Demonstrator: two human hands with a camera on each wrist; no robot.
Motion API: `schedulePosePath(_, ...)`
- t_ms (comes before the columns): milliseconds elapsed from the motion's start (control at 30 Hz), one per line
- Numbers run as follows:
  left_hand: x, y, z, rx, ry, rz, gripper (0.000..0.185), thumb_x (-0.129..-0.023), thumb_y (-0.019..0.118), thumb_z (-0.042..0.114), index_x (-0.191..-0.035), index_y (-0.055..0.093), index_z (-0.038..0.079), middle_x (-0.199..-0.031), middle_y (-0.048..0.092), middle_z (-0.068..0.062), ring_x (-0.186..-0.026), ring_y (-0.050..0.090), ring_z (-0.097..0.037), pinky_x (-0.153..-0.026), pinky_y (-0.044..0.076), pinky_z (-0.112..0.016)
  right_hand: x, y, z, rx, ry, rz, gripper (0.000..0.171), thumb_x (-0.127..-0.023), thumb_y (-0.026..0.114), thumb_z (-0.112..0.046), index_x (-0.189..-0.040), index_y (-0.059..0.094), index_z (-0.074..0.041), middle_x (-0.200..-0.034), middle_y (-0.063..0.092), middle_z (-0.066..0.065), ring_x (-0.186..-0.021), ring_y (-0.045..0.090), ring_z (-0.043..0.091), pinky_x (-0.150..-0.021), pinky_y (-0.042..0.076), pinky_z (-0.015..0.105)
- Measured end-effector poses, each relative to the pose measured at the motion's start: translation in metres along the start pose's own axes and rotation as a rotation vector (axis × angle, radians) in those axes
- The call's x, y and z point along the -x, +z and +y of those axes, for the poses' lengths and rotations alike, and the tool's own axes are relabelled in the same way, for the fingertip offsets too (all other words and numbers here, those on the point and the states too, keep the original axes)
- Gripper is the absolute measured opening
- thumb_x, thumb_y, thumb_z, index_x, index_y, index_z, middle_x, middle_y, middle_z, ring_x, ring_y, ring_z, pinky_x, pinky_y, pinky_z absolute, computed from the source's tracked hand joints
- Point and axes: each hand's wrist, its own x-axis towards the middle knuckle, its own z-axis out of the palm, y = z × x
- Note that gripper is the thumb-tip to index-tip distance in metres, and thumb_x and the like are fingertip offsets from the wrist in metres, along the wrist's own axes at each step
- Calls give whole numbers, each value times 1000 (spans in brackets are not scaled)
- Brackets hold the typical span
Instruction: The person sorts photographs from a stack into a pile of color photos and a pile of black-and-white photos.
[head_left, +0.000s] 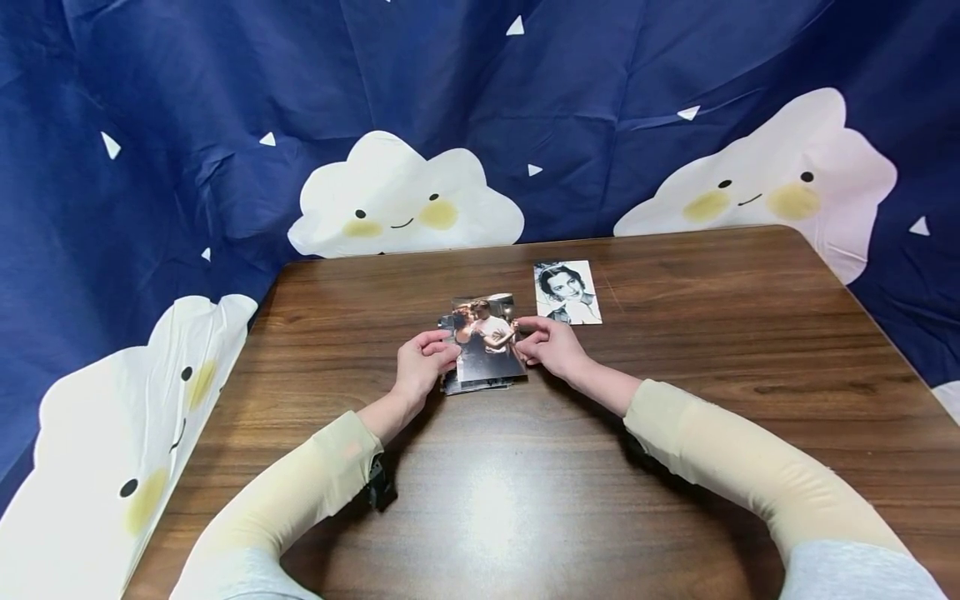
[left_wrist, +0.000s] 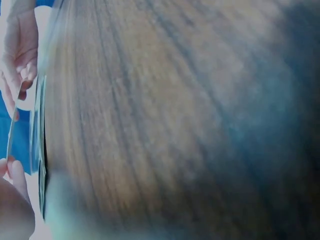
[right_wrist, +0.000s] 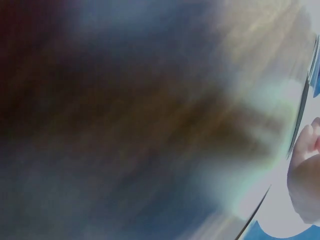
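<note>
photos stacked on the table, top print pinched at both edges by left hand and right hand; glossy sheets beneath may cling and slide askew.

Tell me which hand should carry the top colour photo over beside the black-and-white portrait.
Right, probably. The right hand already pinches the top photo's right edge, and the black-and-white portrait lies just beyond it on the table. The left hand holds the far edge, over the stack.
</note>
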Motion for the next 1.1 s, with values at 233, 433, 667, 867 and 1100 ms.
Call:
schedulePosePath(233, 2, 11, -1, -132, 68, -50, 36, -81, 68, -13, -117, 64, -11, -82, 69, -11, -68, 63, -4, -64, 55, -21, 7, -17, 0, 1, -29, -19, 50, -88, 62, 10, -136, 47, 10, -80, 70, 15, -65, 62, 8, -62, 56, 23)
schedulePosePath(433, 7, 27, -3, -324, 219, -172, 40, -81, 69, -12, -120, 62, -12, -89, 68, -20, -73, 63, -7, -68, 55, -20, 19, -40, 2, -56, -31, -31, 52, -89, 59, 12, -138, 43, 12, -77, 69, 10, -66, 62, 7, -62, 55, 22)
schedulePosePath(667, 20, 49, -4, -493, 263, -336, 42, -85, 69, -6, -126, 59, -9, -94, 69, -15, -78, 65, -15, -69, 54, -20, 46, -72, 8, -13, -32, -50, 58, -88, 60, 10, -141, 37, 13, -75, 67, 7, -65, 62, 7, -62, 56, 24)
schedulePosePath(867, 34, 69, -13, -519, 197, -488, 48, -85, 69, -5, -130, 55, -9, -96, 70, -13, -71, 64, -8, -53, 51, -21, 72, -99, 18, 31, -26, -94, 60, -88, 60, 11, -140, 32, 17, -73, 66, 9, -61, 61, 8, -59, 56, 25)
schedulePosePath(1100, 40, 84, -21, -571, 174, -570, 50, -80, 74, -6, -127, 56, -13, -90, 71, -14, -74, 67, -13, -64, 50, -14, 86, -113, 24, 79, 19, -126, 59, -88, 59, 11, -139, 31, 20, -72, 65, 11, -59, 61, 10, -57, 56, 26)
